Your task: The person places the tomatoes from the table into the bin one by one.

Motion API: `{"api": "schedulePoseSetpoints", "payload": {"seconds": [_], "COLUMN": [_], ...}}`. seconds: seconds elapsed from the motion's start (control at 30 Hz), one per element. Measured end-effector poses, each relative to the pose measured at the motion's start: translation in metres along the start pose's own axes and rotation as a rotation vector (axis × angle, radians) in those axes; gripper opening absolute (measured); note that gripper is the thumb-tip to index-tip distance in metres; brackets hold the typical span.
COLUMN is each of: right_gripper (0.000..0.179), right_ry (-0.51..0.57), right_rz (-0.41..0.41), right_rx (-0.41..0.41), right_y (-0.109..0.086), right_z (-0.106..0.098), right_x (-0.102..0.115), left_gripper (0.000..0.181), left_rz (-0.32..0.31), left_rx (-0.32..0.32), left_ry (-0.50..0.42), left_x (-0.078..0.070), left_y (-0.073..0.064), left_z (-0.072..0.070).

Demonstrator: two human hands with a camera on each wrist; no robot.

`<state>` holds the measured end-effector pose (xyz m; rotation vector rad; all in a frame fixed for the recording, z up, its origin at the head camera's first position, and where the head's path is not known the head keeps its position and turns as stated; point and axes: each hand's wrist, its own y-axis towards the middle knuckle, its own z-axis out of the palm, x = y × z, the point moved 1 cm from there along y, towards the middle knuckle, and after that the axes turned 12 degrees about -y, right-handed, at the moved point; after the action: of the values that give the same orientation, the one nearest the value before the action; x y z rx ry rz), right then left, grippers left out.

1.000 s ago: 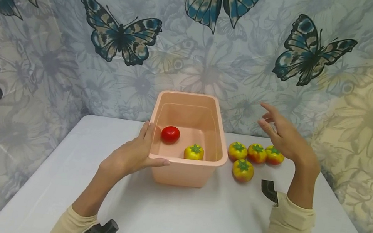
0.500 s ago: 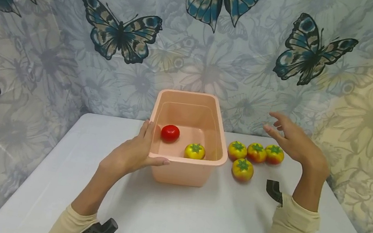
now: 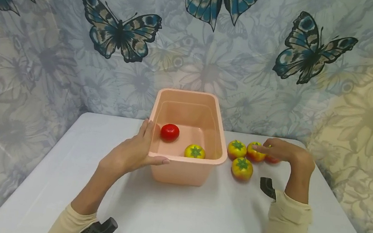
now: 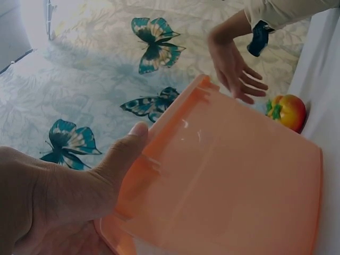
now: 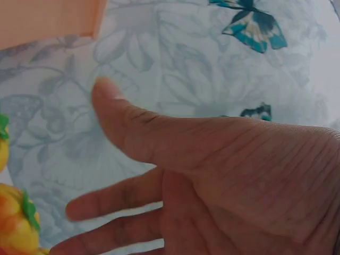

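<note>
A peach plastic bin (image 3: 179, 174) stands on the table. My left hand (image 3: 129, 154) grips its near left corner, thumb over the front rim and fingers along the left side. Inside lie a red tomato (image 3: 169, 132) and a yellow tomato (image 3: 195, 151) with a green leafy top. Right of the bin is a group of yellow-red tomatoes (image 3: 242, 170). My right hand (image 3: 281, 150) hangs over the back ones, partly hiding the rightmost tomato (image 3: 273, 160). In the right wrist view, the right hand's fingers (image 5: 117, 199) are spread and hold nothing.
The white table (image 3: 173, 220) ends at a back wall hung with butterfly-patterned cloth (image 3: 210, 65). A black wrist mount (image 3: 99, 229) shows at the left sleeve, another mount (image 3: 267, 188) at the right sleeve.
My right hand first drew back slightly to the right, then came down and left over the back tomatoes. The left hand and bin have stayed in place.
</note>
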<state>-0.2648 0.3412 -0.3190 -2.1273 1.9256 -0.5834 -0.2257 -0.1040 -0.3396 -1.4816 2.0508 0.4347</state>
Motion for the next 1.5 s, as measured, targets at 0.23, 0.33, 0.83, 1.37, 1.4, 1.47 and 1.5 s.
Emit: {"api": "schedulePoseSetpoints", "payload": {"seconds": [0.23, 0.33, 0.83, 1.37, 1.4, 1.47, 1.5], "right_gripper": [0.056, 0.060, 0.070, 0.084, 0.093, 0.101, 0.094], "right_ry": [0.012, -0.046, -0.110, -0.121, -0.102, -0.063, -0.036], "right_rz": [0.027, -0.009, 0.184, 0.067, 0.051, 0.004, -0.027], "right_rx": [0.151, 0.196, 0.174, 0.109, 0.099, 0.069, 0.043], "right_y": [0.027, 0.038, 0.060, 0.030, 0.026, 0.021, 0.019], "right_z": [0.011, 0.016, 0.036, 0.017, 0.015, 0.011, 0.010], "right_x": [0.012, 0.018, 0.035, 0.047, 0.047, 0.046, 0.046], "left_gripper": [0.130, 0.130, 0.130, 0.129, 0.129, 0.129, 0.129], "left_rz": [-0.002, 0.006, 0.004, 0.017, 0.018, 0.015, 0.021], "left_rx": [0.002, -0.001, -0.002, -0.010, -0.011, -0.012, -0.014], "left_ry": [0.001, -0.006, 0.007, 0.001, 0.002, -0.001, 0.002], "left_x": [0.000, 0.000, -0.001, 0.001, 0.001, 0.001, 0.001], "left_y": [0.002, 0.002, 0.001, 0.001, 0.001, 0.001, 0.001], "left_z": [-0.001, -0.001, 0.000, -0.001, -0.001, 0.000, 0.000]}}
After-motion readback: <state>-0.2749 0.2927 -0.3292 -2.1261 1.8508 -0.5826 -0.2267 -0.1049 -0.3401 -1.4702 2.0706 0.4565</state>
